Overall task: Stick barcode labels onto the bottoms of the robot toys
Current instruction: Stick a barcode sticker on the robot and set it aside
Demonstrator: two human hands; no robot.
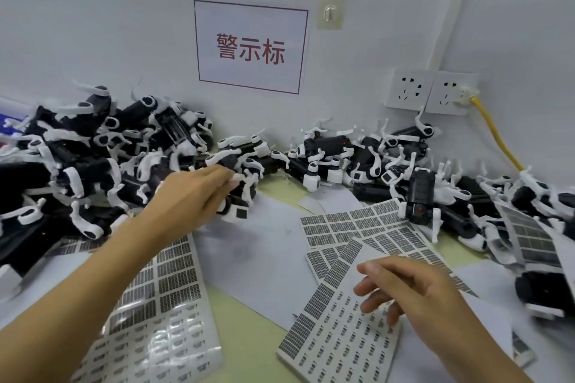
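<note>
robot toys (236, 183): black and white | label sheets (351, 224): grey barcode grid | cable (494, 137): yellow | sign (250, 47): red lettering

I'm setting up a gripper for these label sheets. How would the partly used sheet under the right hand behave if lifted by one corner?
The label sheet would probably flop and bend: it looks paper-thin and lies flat, overlapping other sheets. It seems light, so the right hand hovering above should lift it easily. Its glossy backing may slide over the paper beneath when pushed.
</note>
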